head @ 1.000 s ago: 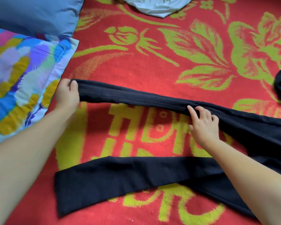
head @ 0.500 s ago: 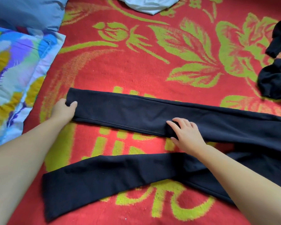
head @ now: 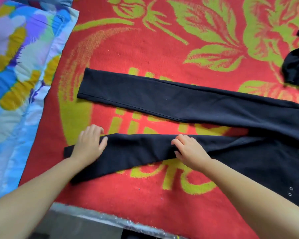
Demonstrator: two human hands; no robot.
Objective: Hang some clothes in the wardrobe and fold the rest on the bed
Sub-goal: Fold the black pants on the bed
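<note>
- On the red bedspread point(head: 162, 54), head view: both hands have left the far leg of the black trousers point(head: 188, 102) and come to the near leg, closer to the person than where they were half a second ago.
- Far leg now lies flat and straight, smoothed. Judged: that leg is done, near leg next, folding proper not yet begun.
- Left hand point(head: 89, 145) rests near the near leg's cuff, fingers spread and fairly straight, pressing not gripping.
- Right hand point(head: 188, 150) sits mid-leg, fingertips bent onto the upper edge (pinch or press, cannot tell).
- Trousers: dark, soft knit, legs splayed apart, waist running off right of the bedspread's middle.
- Patterned pillow point(head: 21, 75) left of the trousers; another dark garment point(head: 295, 68) far right.
</note>
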